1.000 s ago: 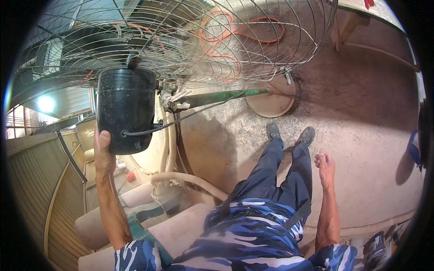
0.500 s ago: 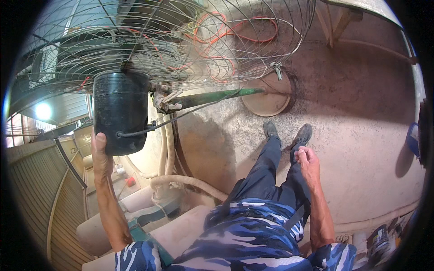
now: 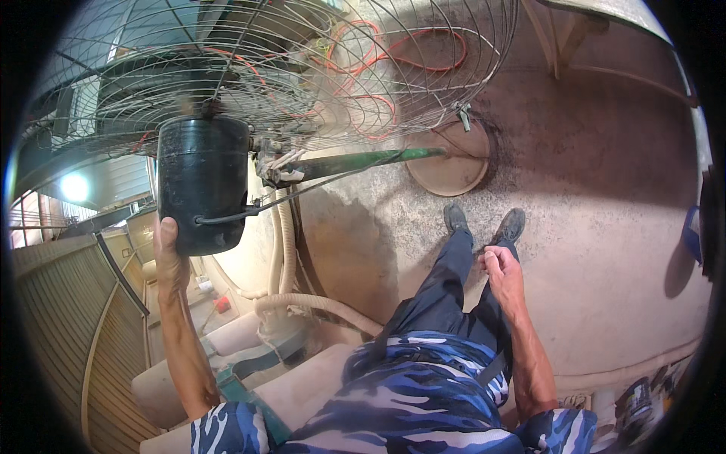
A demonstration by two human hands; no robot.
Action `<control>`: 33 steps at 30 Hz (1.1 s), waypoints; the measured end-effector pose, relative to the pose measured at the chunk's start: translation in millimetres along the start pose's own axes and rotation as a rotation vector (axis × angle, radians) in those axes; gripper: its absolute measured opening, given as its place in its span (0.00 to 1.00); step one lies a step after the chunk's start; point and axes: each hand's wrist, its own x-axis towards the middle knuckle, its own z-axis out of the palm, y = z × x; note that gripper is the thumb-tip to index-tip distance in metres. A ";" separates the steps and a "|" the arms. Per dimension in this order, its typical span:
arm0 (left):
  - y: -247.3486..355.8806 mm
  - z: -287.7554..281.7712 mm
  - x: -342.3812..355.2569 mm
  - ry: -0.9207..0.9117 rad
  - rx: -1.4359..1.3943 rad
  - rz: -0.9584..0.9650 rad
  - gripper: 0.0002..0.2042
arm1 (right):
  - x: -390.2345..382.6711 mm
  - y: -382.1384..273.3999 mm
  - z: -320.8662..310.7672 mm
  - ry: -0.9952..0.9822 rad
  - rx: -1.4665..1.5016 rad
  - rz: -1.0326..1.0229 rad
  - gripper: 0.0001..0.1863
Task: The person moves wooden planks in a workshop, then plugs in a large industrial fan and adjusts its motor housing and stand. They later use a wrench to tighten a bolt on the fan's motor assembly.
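A large standing fan fills the upper left, with a black motor housing [image 3: 203, 181] behind its round wire cage [image 3: 393, 60]. My left hand [image 3: 172, 253] is raised against the lower end of the housing, its thumb on the black surface; the other fingers are hidden behind it. From the housing a black cable [image 3: 302, 193] runs along the green pole [image 3: 352, 163] to the round base [image 3: 450, 163] on the floor. My right hand [image 3: 503, 268] hangs in front of my legs, fingers curled in toward the thumb, and nothing shows in it.
An orange-red hose [image 3: 439, 68] lies looped on the floor beyond the cage. Ribbed beige hoses [image 3: 318, 303] and thick pale pipes [image 3: 242, 329] stand at my left, near a corrugated wall [image 3: 68, 318]. Assorted containers [image 3: 635, 401] sit at the lower right.
My right hand has moved slightly left and turned inward, fingers still curled. The left hand stays at the motor housing, which has shifted very little in the picture.
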 end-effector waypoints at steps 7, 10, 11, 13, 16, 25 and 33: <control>-7.1 -1.3 -1.2 -0.003 -0.069 0.005 0.42 | -0.7 -13.1 -1.1 -0.011 -0.037 -0.019 0.14; -8.6 -2.0 -1.0 -0.022 -0.045 0.020 0.41 | -1.8 -22.3 5.6 -0.031 -0.021 -0.052 0.14; -9.0 -1.8 -0.6 -0.033 -0.048 0.027 0.41 | -1.3 -26.0 8.8 -0.040 -0.014 -0.068 0.14; -10.1 -1.7 -0.5 -0.042 -0.056 0.036 0.41 | 0.4 -33.6 15.6 -0.059 -0.004 -0.088 0.14; -12.4 -0.3 0.2 -0.041 -0.056 0.067 0.42 | 4.9 -44.2 25.0 -0.096 0.013 -0.093 0.14; -9.9 2.5 -1.8 -0.035 -0.037 0.085 0.46 | -13.2 -78.6 50.5 -0.171 -0.084 -0.226 0.12; -4.4 7.1 -2.4 -0.018 -0.027 0.102 0.44 | -35.6 -125.3 80.2 -0.370 -0.087 -0.355 0.11</control>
